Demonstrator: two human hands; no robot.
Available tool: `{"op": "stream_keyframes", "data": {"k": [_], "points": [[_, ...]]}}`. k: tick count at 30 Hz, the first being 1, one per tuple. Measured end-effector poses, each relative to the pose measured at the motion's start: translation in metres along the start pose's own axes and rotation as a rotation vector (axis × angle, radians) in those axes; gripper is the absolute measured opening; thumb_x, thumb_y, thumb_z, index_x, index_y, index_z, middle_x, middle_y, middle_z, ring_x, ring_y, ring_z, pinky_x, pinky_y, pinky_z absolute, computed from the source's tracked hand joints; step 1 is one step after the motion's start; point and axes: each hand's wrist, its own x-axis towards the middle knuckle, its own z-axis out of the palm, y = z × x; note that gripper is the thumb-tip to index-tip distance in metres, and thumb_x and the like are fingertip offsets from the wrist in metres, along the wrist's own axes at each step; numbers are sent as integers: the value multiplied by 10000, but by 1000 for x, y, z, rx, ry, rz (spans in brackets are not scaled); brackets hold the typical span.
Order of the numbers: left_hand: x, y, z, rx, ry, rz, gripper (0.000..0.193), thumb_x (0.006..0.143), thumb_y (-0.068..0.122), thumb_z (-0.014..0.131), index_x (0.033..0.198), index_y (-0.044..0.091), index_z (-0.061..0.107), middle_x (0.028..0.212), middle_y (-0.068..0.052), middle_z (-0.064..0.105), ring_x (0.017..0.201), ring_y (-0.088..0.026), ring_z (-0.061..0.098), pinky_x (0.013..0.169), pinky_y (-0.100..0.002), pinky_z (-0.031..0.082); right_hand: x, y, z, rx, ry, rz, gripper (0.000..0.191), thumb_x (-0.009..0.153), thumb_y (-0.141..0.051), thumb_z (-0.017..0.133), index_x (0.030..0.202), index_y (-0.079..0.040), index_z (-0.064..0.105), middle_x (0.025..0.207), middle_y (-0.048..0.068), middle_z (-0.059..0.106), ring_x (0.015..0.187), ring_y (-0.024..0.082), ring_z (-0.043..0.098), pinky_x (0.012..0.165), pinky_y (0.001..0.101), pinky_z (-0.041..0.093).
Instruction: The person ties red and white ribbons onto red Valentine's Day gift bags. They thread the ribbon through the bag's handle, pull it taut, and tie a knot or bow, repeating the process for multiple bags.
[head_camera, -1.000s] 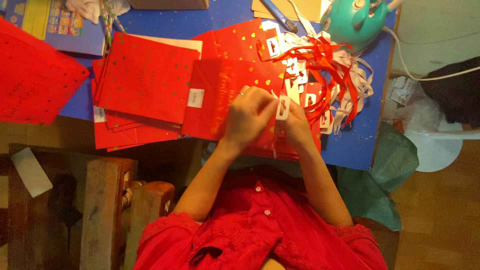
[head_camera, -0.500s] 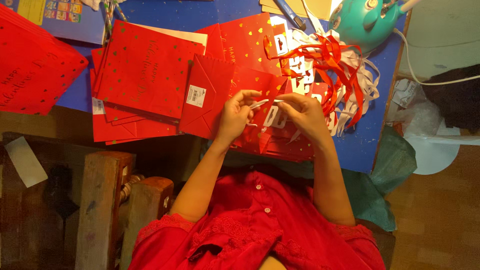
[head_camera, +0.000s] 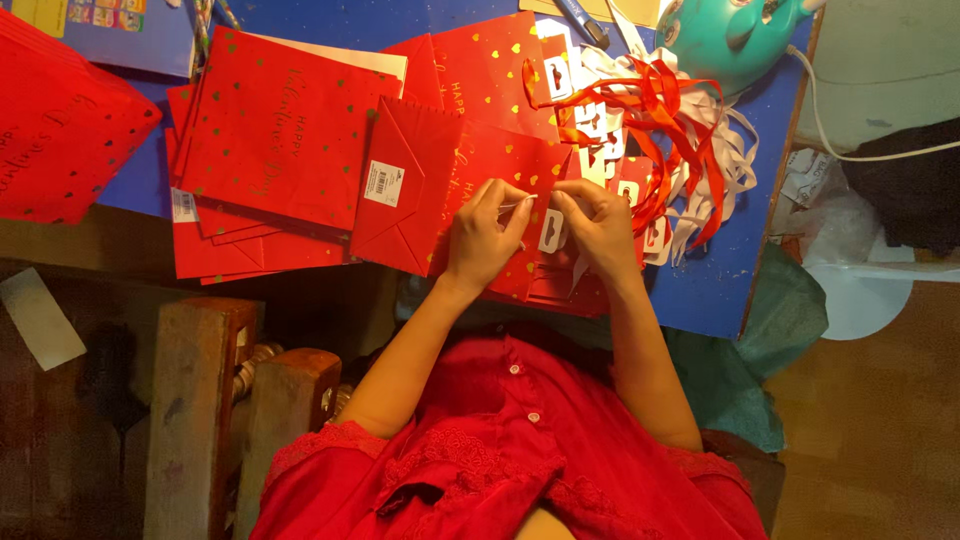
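Here, a flat red paper gift bag with small gold hearts (head_camera: 470, 190) lies folded at the near edge of the blue table top (head_camera: 715, 285), its base flap with a white sticker turned up towards the left. Both hands work over its right half. The left hand (head_camera: 483, 238) rests on the bag with thumb and forefinger pinched together on the end of a thin white strip (head_camera: 520, 203), the other fingers curled under. The right hand (head_camera: 598, 222) sits just beside it, fingers bent and closed lightly around a small white paper tag (head_camera: 552, 231) that shows between the two hands; whether it also grips the strip I cannot tell. Just beyond the right hand lies a tangle of red ribbons (head_camera: 655, 115) mixed with more white tags and white ribbon. To the left of the bag, a pile of similar red gift bags (head_camera: 265, 130) lies fanned out and overlapping, and another stack of red bags (head_camera: 60, 125) sits at the far left. A teal rounded plastic object (head_camera: 725, 40) stands at the far right corner of the table.
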Motion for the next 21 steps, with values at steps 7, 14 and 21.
{"op": "stream_keyframes", "data": {"k": [7, 14, 21], "points": [[6, 11, 2, 19, -7, -182, 219, 969, 216, 734, 1088, 64, 631, 914, -113, 742, 796, -217, 759, 674, -340, 577, 3, 8, -1, 12, 17, -47, 163, 1000, -90, 689, 1117, 8, 748, 920, 27, 762, 800, 46, 680, 693, 218, 546], [21, 9, 3, 40, -52, -11, 163, 964, 168, 775, 1095, 108, 700, 967, -106, 736, 849, -209, 744, 734, -325, 567, 6, 5, -2, -13, 56, -133, 159, 993, -55, 688, 1129, 8, 740, 969, 15, 749, 883, 38, 686, 756, 210, 543], [25, -3, 0, -740, -34, -226, 103, 1123, 190, 602, 1202, 124, 614, 1021, -83, 750, 910, -129, 733, 798, -292, 624, 3, 4, 2, -12, 74, -133, 126, 987, -31, 709, 1093, 19, 753, 916, -2, 700, 801, 35, 651, 677, 202, 522]]}}
